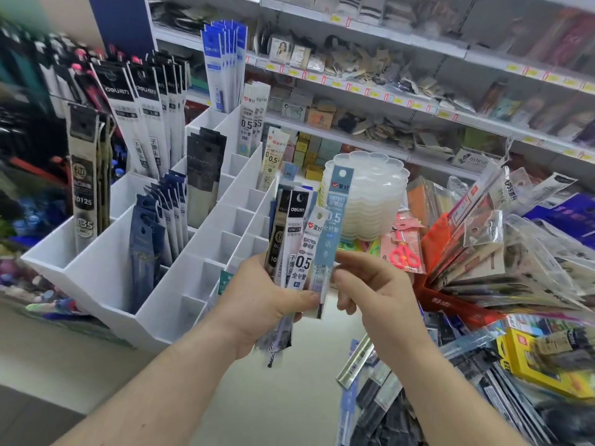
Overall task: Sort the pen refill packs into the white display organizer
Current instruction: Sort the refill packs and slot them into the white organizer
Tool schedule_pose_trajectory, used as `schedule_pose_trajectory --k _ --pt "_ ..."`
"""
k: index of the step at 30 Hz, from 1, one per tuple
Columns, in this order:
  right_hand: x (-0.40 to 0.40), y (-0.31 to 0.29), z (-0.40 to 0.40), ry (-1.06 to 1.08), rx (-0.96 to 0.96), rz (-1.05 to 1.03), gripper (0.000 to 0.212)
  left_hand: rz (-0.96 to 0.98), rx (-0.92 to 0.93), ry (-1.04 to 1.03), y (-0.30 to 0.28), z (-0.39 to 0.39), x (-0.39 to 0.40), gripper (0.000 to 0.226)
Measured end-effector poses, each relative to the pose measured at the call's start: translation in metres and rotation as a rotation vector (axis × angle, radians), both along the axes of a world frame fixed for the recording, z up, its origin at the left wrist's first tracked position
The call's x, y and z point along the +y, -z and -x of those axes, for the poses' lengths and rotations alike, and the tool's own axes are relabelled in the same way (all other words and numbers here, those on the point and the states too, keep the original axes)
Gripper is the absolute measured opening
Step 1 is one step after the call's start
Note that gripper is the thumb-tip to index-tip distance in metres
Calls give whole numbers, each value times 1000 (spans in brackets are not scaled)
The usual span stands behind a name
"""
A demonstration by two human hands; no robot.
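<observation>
My left hand (260, 304) grips a fanned bunch of pen refill packs (294, 233), black, white and blue ones, held upright. My right hand (370, 294) pinches the light blue refill pack (333, 220) at the right side of that bunch. The white display organizer (180, 284) stands to the left of my hands, with stepped compartments. Dark blue packs (154, 226), black and white packs (141, 123) and blue packs (225, 62) stand in its left and back slots. Several front and right slots hold nothing.
A stack of clear scalloped plastic trays (373, 194) stands behind my hands. A heap of loose packaged stationery (502, 262) fills the right side, with a yellow box (544, 358) near the front. Store shelves (386, 101) run across the back. Pale counter shows below my arms.
</observation>
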State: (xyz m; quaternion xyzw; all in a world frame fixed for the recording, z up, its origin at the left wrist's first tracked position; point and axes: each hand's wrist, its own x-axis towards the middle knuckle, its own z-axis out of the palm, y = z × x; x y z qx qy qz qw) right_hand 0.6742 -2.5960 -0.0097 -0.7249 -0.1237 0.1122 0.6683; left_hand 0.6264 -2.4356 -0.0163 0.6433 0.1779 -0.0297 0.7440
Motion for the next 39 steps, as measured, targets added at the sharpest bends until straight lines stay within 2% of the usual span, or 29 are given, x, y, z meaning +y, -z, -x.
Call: schedule_pose_trajectory --k 3,6,11,14,20,24,28,31,34,36,39 --pt "8 -7 -7 -98 14 113 16 -23 -11 -16 -2 -3 2 38" --pt "21 -4 -13 -70 42 168 9 -48 6 -76 0 -8 8 35" --pt "37 3 -52 131 183 19 12 -60 16 -292 1 -24 25 34" --pt "53 16 -91 213 213 11 9 -57 5 -352 -3 -31 29 29" --pt "106 62 -166 211 99 240 21 -21 32 -335 2 -29 29 25" --pt "127 85 -197 200 125 295 27 -17 30 -334 -1 -21 31 19" --pt "141 97 -202 148 120 393 9 -15 24 -351 -2 -15 36 18" --pt "146 104 -200 88 166 451 14 -5 20 -357 -3 -14 37 14" --pt "146 108 -204 122 164 487 12 4 5 -350 -6 -13 37 15" --pt "144 107 -208 171 128 493 3 17 -10 -337 -8 -13 36 16" --pt "140 93 -204 239 74 481 3 19 -46 -307 -9 -13 33 15"
